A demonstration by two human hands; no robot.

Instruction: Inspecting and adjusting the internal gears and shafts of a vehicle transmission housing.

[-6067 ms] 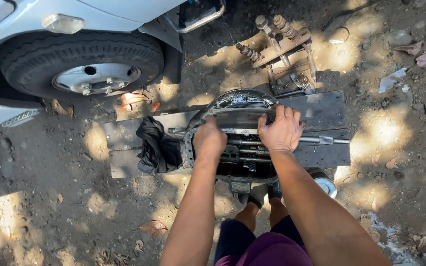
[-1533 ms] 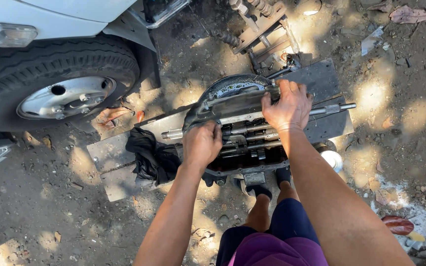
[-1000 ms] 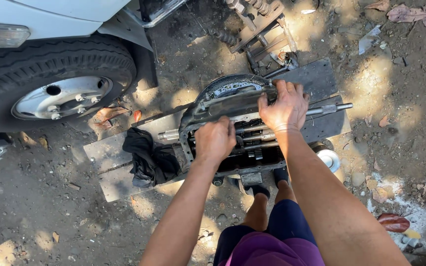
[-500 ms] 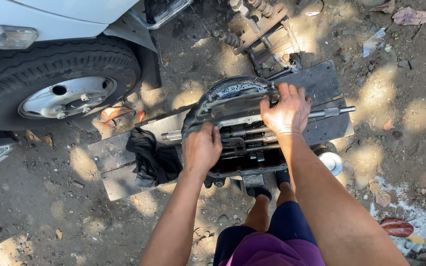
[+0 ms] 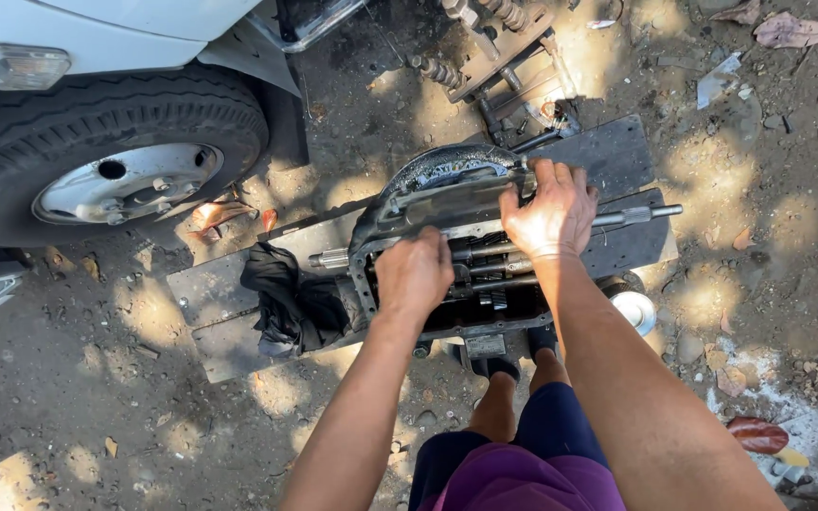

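An open gearbox housing lies on flat metal plates on the dirt ground. The left hand grips its near rim; the right hand clasps the upper edge beside a protruding shaft. A black rag lies to the left, near a truck wheel.

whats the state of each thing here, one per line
gearbox housing: opened, shafts and gears exposed, lying on the boards
left hand: pressed down inside the open housing
right hand: gripping the housing's upper edge
black cloth: crumpled beside the housing
wheel: mounted, resting on dirt
white cup: upright on ground
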